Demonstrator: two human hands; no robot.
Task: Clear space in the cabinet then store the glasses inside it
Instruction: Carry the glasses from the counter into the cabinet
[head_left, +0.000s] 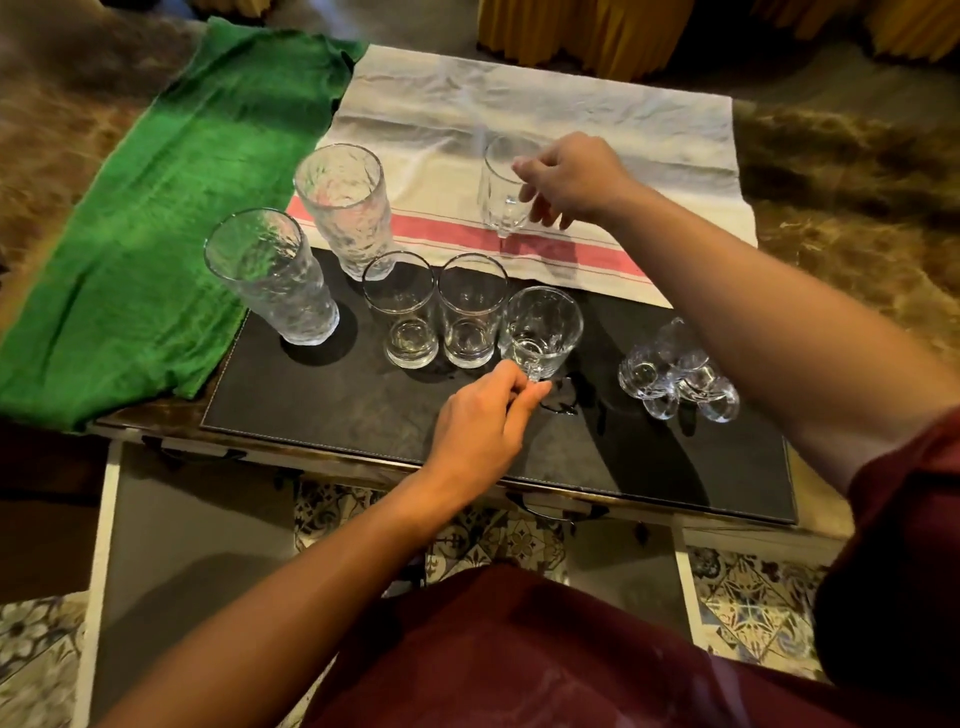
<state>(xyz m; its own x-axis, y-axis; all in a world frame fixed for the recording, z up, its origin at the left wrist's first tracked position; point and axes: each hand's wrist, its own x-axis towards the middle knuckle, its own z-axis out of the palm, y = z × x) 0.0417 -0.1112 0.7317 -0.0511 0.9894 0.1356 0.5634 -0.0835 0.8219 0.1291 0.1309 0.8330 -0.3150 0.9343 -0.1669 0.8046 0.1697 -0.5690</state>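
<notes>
My left hand (480, 415) pinches the handle of a small glass mug (540, 330) that sits on the black mat (322, 405). My grip there is tight, with thumb and fingers closed on the handle. The mug looks empty.

My right hand (571, 179) reaches past the far edge of the mat. Its fingers curl around a clear glass (501, 187) that stands on the white cloth with a red stripe (597, 114). That glass looks empty too.

Just left of the mug, on the mat, stand two short clear tumblers (400, 309) (470, 309), side by side. I can see nothing in them. Further left on the mat is a tall bumpy glass (270, 275). A second tall bumpy glass (345, 208) stands behind the tumblers, at the edge of the white cloth.

On the right side of the mat is a bunch of tiny glasses (675, 371), close together. I cannot tell how many there are.

Some wet spots (561, 397) shine on the mat near my left hand.

A green cloth (171, 218) lies off the left side of the mat. The mat sits on a low worktop (156, 423). Patterned floor tiles (748, 603) show below it, near my dark red clothes (519, 654).
</notes>
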